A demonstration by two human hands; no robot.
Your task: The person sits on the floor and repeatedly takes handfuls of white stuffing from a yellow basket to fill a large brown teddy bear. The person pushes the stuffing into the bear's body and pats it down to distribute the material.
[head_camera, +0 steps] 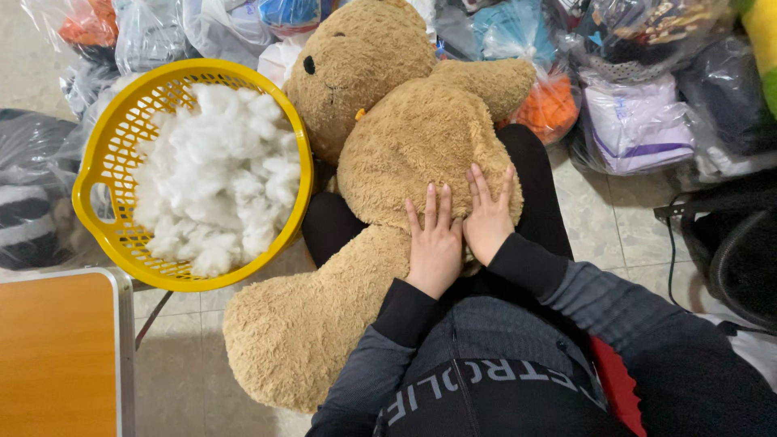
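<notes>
Both hands lie flat, fingers spread and gripping nothing, on the body of a large tan teddy bear (405, 146); the left hand (435, 243) and right hand (488, 217) press side by side, touching; the bear sprawls across the person's lap, its head beyond the fingertips, one fat leg (299, 324) left of the wrists; farther left sits a yellow basket (105, 162) of white stuffing (218, 178); clear bags (639, 121) are piled beyond the right hand.

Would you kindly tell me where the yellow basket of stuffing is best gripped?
Probably by the handle slot in the yellow basket rim on its left side, coming from the left: that cut-out shows clear of the white stuffing, which is heaped toward the bear.
</notes>
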